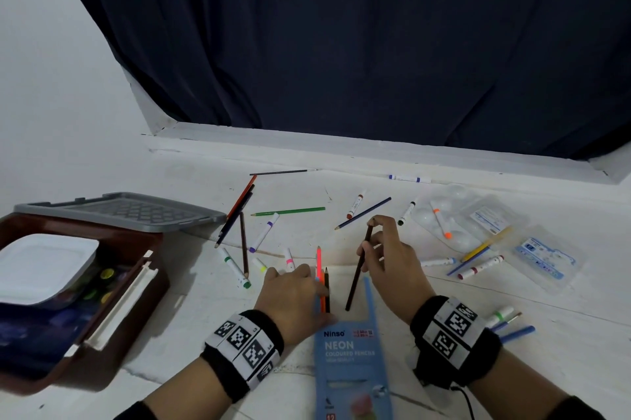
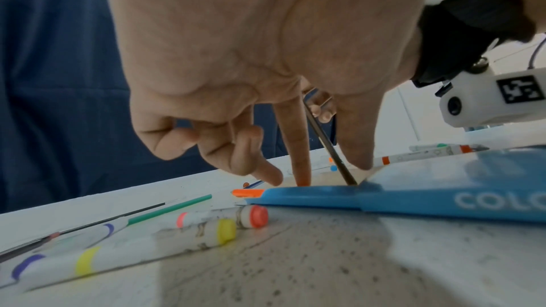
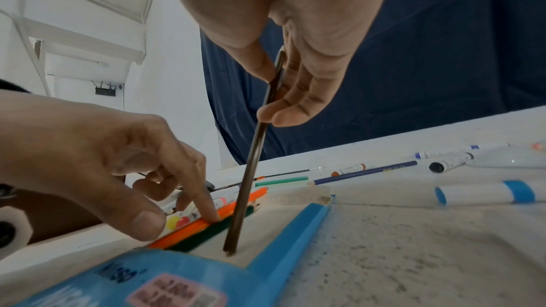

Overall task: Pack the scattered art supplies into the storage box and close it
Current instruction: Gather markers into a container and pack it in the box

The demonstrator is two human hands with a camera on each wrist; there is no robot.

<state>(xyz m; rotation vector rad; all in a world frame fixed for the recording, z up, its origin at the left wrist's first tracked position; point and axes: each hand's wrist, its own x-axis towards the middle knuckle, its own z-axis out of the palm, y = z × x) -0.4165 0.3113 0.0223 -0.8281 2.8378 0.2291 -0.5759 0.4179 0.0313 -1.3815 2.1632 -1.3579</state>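
A blue Ninso pencil box [image 1: 351,361] lies flat near me with its flap open. An orange pencil [image 1: 319,266] and a dark green pencil [image 1: 327,289] stick out of its mouth. My left hand [image 1: 293,293] presses its straight index finger on the orange pencil [image 3: 189,230]; its other fingers are curled. My right hand [image 1: 386,255] pinches a brown pencil [image 1: 358,272] near the top and holds it tilted, its lower end [image 3: 230,250] at the box mouth beside the green pencil [image 3: 207,235]. The brown storage box [image 1: 153,296] stands open at the left, its grey lid [image 1: 123,211] behind it.
A white palette [image 1: 44,266] and paint pots sit inside the storage box. Several markers and pencils lie scattered on the white floor, among them a green pencil [image 1: 290,211] and a blue pencil [image 1: 365,213]. Clear plastic packaging [image 1: 478,224] lies at right. A dark curtain [image 1: 341,43] hangs behind.
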